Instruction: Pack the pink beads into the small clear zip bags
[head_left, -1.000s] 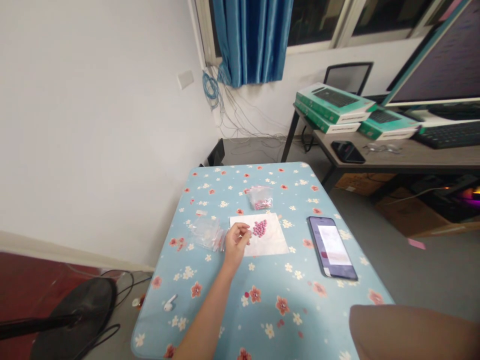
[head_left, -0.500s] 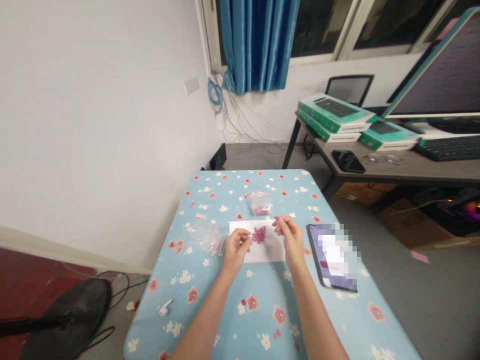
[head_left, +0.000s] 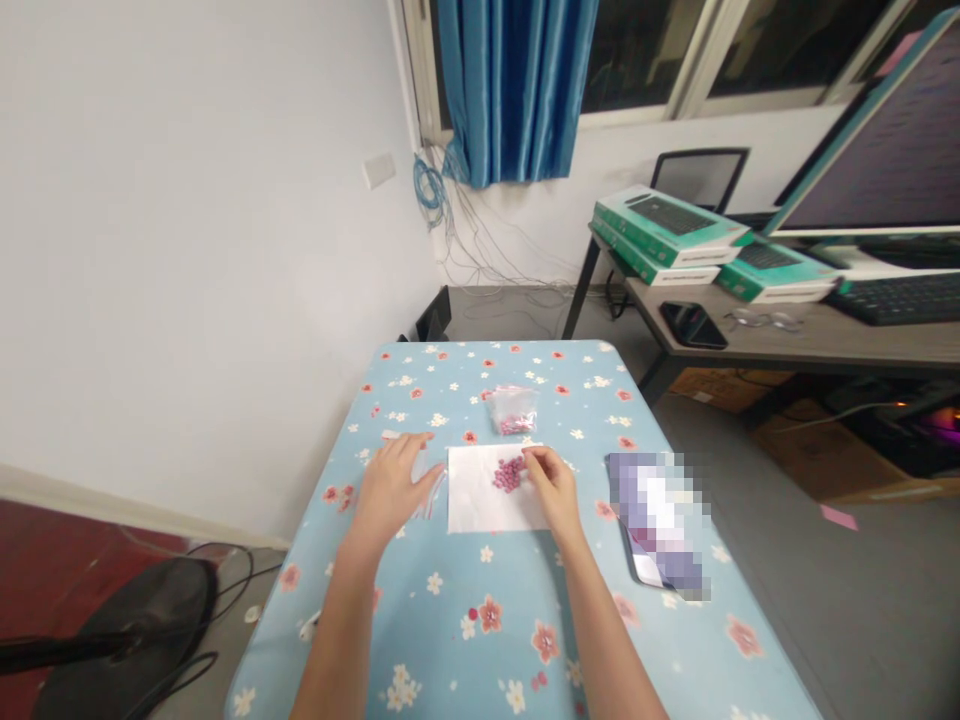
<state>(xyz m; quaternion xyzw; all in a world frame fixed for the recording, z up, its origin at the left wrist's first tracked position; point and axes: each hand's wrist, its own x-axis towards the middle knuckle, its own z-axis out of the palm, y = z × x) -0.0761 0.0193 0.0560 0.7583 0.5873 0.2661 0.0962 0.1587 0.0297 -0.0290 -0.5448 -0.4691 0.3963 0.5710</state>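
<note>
- Blue flowered tabletop (head_left: 450, 640) is spreading below a pale wall (head_left: 187, 220), a blue curtain (head_left: 517, 90) hanging beyond its far edge.
- On it a white sheet (head_left: 469, 505) is lying flat, with a cluster of small pink pieces (head_left: 508, 475) sitting toward its right side.
- My left hand (head_left: 386, 495) is hovering over or resting on some clear bags (head_left: 429, 485) left of the sheet (I cannot tell which); its fingers are stretching forward, the thumb standing well apart, with nothing visibly gripped.
- My right hand (head_left: 555, 490) is staying low at the cluster's right edge, thumb and fingers curling nearly together; whether they are pinching a piece, I cannot tell.
- Just beyond the sheet, a clear bag of pink pieces (head_left: 514, 412) is lying.
- Off to the right, a phone (head_left: 649, 565) (partly pixelated) is resting near the table's edge.
</note>
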